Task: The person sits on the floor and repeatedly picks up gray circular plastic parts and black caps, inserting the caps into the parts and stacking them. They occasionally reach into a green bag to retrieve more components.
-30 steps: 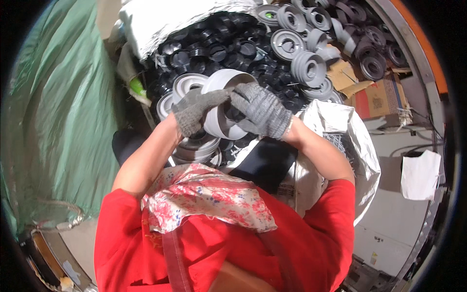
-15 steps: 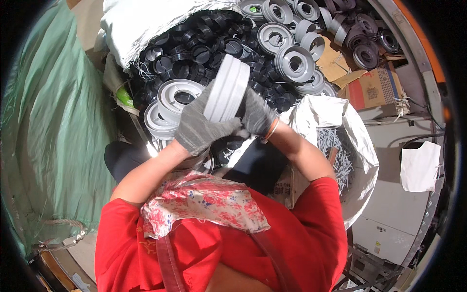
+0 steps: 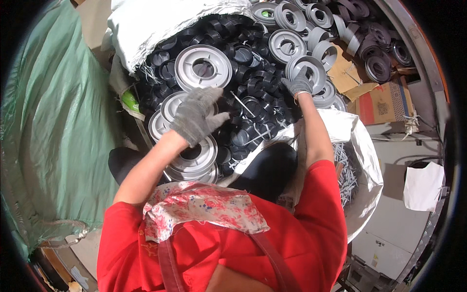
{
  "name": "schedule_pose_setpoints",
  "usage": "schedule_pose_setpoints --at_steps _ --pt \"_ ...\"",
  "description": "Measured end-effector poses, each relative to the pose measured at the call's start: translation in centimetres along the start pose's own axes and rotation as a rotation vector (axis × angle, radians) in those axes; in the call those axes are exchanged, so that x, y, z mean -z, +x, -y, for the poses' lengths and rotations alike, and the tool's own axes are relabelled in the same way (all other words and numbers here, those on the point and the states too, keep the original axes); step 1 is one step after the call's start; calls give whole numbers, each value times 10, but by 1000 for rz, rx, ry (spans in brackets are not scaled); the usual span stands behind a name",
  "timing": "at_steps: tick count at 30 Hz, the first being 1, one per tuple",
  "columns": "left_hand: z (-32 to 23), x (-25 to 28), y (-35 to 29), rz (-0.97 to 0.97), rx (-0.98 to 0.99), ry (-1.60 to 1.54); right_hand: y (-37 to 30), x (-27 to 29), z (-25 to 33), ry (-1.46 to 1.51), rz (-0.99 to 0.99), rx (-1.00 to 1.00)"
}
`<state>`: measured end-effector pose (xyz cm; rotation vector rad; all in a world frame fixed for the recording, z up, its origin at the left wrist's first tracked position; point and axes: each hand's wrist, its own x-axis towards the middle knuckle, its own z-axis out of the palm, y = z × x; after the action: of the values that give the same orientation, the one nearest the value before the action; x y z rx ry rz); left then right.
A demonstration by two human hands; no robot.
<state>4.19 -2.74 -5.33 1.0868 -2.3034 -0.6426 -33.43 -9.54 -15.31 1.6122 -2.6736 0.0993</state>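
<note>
My left hand [image 3: 197, 116], in a grey glove, has its fingers stretched out and holds nothing. It hovers over a stack of round grey plastic rings [image 3: 203, 155] near my knees. Just beyond its fingertips, a wide grey flanged ring [image 3: 186, 68] lies on a heap of black plastic caps [image 3: 257, 86]. Farther right, my gloved right hand [image 3: 299, 85] grips the near left edge of another grey ring [image 3: 317, 71], fingers over its rim and thumb outside. That ring leans among similar ones at the far right of the heap.
A white woven sack [image 3: 366, 160] with thin grey plastic pieces [image 3: 346, 175] stands at my right. Green sheeting [image 3: 58, 131] hangs on the left. At the back right are a cardboard box [image 3: 382, 102] and darker rings [image 3: 378, 67]. White sacking [image 3: 165, 24] covers the heap's far side.
The grey ring held between both hands has been let go and lies on the black caps at the left. My right hand has moved out to the far right rings; the left has opened.
</note>
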Motion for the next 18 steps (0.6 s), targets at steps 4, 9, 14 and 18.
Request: schedule_pose_setpoints --at_steps 4,9,14,18 --pt "-14 -11 -4 168 188 -506 -6 5 7 254 35 -46" --pt "-14 -39 4 55 407 -885 -132 86 59 1107 104 260" --pt "-40 -32 -1 120 650 -1486 -219 96 73 942 5 746" --pt "-33 -37 -19 163 482 -1226 -238 90 75 328 -400 770"
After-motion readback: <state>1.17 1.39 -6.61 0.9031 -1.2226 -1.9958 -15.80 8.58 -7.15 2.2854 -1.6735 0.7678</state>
